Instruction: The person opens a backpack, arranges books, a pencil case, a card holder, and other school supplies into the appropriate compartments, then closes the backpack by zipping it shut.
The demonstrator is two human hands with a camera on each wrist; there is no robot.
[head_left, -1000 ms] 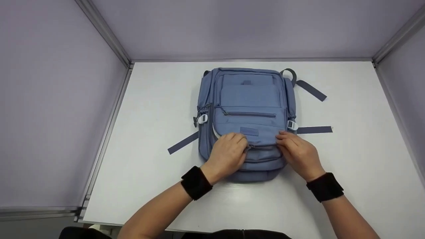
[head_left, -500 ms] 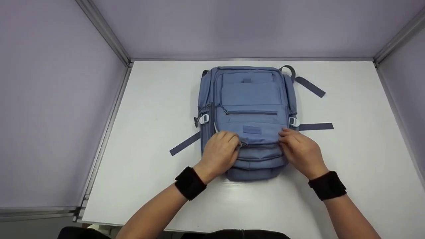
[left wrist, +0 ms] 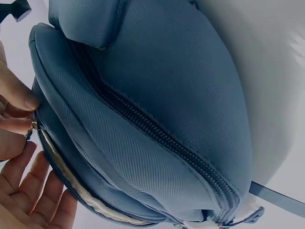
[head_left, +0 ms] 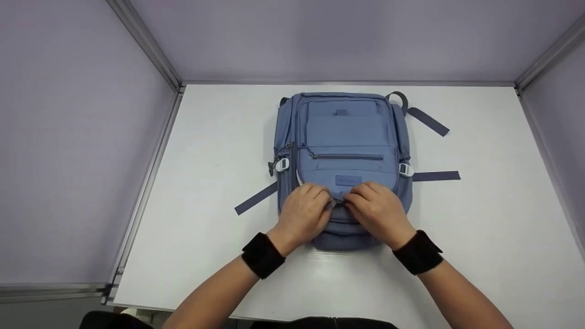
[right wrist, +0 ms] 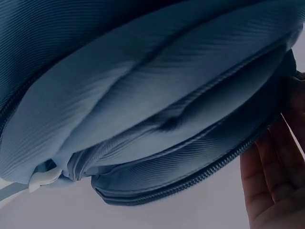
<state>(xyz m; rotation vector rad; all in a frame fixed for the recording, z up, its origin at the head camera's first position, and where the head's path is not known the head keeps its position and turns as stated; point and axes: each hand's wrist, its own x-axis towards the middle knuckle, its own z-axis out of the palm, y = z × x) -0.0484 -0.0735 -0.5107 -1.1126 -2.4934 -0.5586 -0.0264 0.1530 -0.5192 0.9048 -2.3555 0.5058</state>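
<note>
A blue backpack lies front side up on the white table. Near its lower front, my left hand pinches the small zipper pull of the front pocket. Close beside it, my right hand pinches the pocket edge by the slider, thumb and fingertips nearly meeting the left ones. The left wrist view shows cream lining in the gap of the pocket, on the left side of the slider. Zipper teeth run along the pocket edge in the right wrist view, where the right fingers spread below it.
Dark straps stick out from both sides of the backpack, near white buckles. A second, short zipper crosses the front above the label. Grey panels wall the table at the back and sides.
My left hand has shifted slightly left with the zipper pull. My right hand has let go of the pocket's right side and come left, next to the slider.
</note>
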